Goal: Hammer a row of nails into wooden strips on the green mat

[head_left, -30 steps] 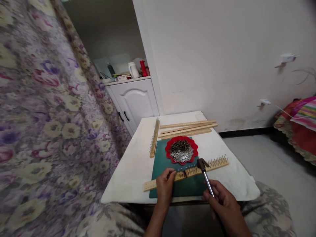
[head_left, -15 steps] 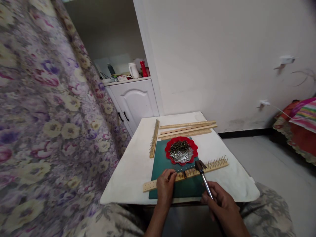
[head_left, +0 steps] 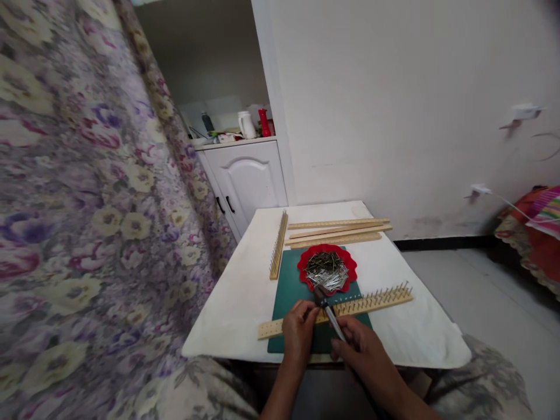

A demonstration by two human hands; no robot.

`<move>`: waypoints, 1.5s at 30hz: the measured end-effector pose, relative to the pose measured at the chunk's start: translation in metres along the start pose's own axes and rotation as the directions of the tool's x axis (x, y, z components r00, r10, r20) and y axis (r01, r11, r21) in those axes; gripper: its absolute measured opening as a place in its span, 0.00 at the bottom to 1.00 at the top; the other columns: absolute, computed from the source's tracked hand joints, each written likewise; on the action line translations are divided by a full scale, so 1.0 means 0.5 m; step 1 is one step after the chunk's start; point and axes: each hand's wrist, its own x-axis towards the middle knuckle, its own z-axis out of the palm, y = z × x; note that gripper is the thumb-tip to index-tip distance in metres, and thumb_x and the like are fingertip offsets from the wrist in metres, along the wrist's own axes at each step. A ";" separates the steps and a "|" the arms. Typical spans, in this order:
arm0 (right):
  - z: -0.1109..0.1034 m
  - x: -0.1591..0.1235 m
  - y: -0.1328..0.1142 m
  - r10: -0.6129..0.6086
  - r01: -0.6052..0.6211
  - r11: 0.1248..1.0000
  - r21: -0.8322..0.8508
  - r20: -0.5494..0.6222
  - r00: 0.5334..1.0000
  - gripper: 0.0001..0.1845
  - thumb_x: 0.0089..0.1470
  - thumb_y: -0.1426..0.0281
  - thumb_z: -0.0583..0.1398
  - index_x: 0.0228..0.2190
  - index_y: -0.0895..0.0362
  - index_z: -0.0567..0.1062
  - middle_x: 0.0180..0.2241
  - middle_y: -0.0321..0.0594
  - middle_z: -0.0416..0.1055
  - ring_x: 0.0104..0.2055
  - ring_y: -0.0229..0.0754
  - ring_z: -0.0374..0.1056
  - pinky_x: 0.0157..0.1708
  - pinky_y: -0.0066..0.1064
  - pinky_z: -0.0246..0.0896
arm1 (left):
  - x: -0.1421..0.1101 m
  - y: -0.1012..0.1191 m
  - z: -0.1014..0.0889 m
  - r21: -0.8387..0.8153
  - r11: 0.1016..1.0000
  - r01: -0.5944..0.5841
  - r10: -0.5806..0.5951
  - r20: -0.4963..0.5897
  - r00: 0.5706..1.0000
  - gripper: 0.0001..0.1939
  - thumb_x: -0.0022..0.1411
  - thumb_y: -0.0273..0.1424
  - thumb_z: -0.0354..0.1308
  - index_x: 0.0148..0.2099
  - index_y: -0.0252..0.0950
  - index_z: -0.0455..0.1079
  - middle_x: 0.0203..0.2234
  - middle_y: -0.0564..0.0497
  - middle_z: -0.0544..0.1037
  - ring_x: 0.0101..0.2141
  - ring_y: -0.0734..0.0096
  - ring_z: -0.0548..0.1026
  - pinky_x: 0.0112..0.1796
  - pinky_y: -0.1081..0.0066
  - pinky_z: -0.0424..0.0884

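My right hand [head_left: 363, 350] is wrapped round the handle of a hammer [head_left: 333, 321], whose dark head is over the fingertips of my left hand [head_left: 298, 326]. The left fingers are pinched together at a nail on a wooden strip [head_left: 271, 330]; the hammer head largely hides it. Nails stand upright in rows along the strip's right part, while small holes show in its bare left end. Beneath the strip lies a green mat [head_left: 285, 286]. A red scalloped dish [head_left: 301, 269] on the mat holds many loose nails [head_left: 328, 273].
Another strip full of nails [head_left: 279, 245] rests at the left on the white-covered table [head_left: 231, 303]. Several wooden strips [head_left: 341, 232] lie at the back. A floral curtain [head_left: 109, 204] hangs at left, and a white cabinet [head_left: 249, 181] stands behind.
The hammer and my right hand have moved left, bringing the hammer head from beside the nail rows to my left fingertips. My left hand keeps its pinch. The view has shifted slightly.
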 end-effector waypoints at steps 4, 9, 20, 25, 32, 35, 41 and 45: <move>0.003 0.003 0.006 -0.029 0.029 0.997 -0.070 0.000 1.000 0.11 0.51 0.69 0.57 0.39 0.55 0.70 0.20 0.27 0.66 0.14 0.33 0.57 0.13 0.22 0.53 | -0.001 -0.005 0.001 0.018 1.000 0.013 -0.013 -0.007 1.000 0.08 0.56 0.29 0.53 0.25 0.36 0.68 0.22 0.56 0.68 0.25 0.74 0.68 0.28 0.76 0.60; 0.001 -0.001 0.002 -0.065 0.064 0.991 -0.116 -0.005 0.998 0.11 0.51 0.72 0.55 0.39 0.55 0.70 0.20 0.28 0.67 0.20 0.38 0.64 0.18 0.25 0.57 | -0.001 -0.009 0.003 0.016 1.000 0.005 -0.005 -0.004 1.000 0.09 0.57 0.30 0.53 0.25 0.36 0.67 0.22 0.56 0.67 0.25 0.74 0.68 0.28 0.76 0.59; -0.002 0.003 -0.006 -0.080 0.083 0.976 -0.203 0.024 0.996 0.08 0.50 0.75 0.55 0.34 0.57 0.70 0.21 0.30 0.68 0.20 0.37 0.62 0.17 0.24 0.54 | 0.000 -0.015 0.007 0.012 1.000 0.000 0.000 -0.023 1.000 0.08 0.55 0.27 0.52 0.25 0.35 0.68 0.21 0.55 0.69 0.25 0.73 0.68 0.28 0.76 0.60; -0.001 0.002 0.000 -0.064 0.068 0.979 -0.191 0.028 0.998 0.10 0.50 0.74 0.55 0.37 0.57 0.70 0.20 0.30 0.67 0.19 0.38 0.63 0.15 0.24 0.54 | 0.000 -0.016 0.007 0.008 1.000 0.007 -0.007 0.002 1.000 0.08 0.56 0.27 0.51 0.26 0.35 0.69 0.22 0.54 0.70 0.27 0.72 0.69 0.29 0.75 0.61; -0.029 -0.035 -0.013 -0.045 0.046 0.999 0.010 -0.061 0.997 0.10 0.50 0.67 0.59 0.37 0.56 0.71 0.22 0.32 0.71 0.26 0.41 0.68 0.26 0.28 0.62 | 0.000 -0.004 -0.012 -0.002 1.000 -0.001 0.001 0.068 0.998 0.06 0.57 0.29 0.53 0.34 0.36 0.72 0.28 0.52 0.74 0.31 0.69 0.72 0.32 0.74 0.65; -0.059 -0.050 -0.004 -0.037 0.052 0.994 0.098 -0.153 0.987 0.12 0.51 0.64 0.60 0.38 0.56 0.71 0.22 0.32 0.70 0.25 0.38 0.65 0.23 0.25 0.61 | 0.013 0.005 -0.033 0.028 0.999 -0.027 0.025 0.081 0.996 0.08 0.59 0.28 0.51 0.37 0.36 0.72 0.31 0.50 0.75 0.33 0.68 0.73 0.35 0.72 0.67; -0.093 -0.056 0.018 0.021 0.001 0.991 0.136 -0.159 0.987 0.19 0.51 0.58 0.61 0.41 0.55 0.67 0.21 0.30 0.68 0.14 0.31 0.54 0.10 0.19 0.48 | 0.104 0.054 -0.045 0.307 0.935 -0.175 0.113 0.211 0.971 0.10 0.62 0.28 0.48 0.39 0.37 0.71 0.36 0.49 0.76 0.38 0.68 0.73 0.40 0.72 0.67; -0.093 -0.052 0.023 -0.028 0.056 0.984 0.170 -0.163 0.986 0.16 0.50 0.60 0.62 0.38 0.56 0.70 0.22 0.32 0.70 0.22 0.37 0.64 0.22 0.25 0.61 | 0.173 0.077 -0.010 0.601 0.764 -0.235 -0.014 0.380 0.925 0.07 0.59 0.28 0.53 0.36 0.36 0.73 0.36 0.46 0.77 0.41 0.65 0.72 0.43 0.69 0.64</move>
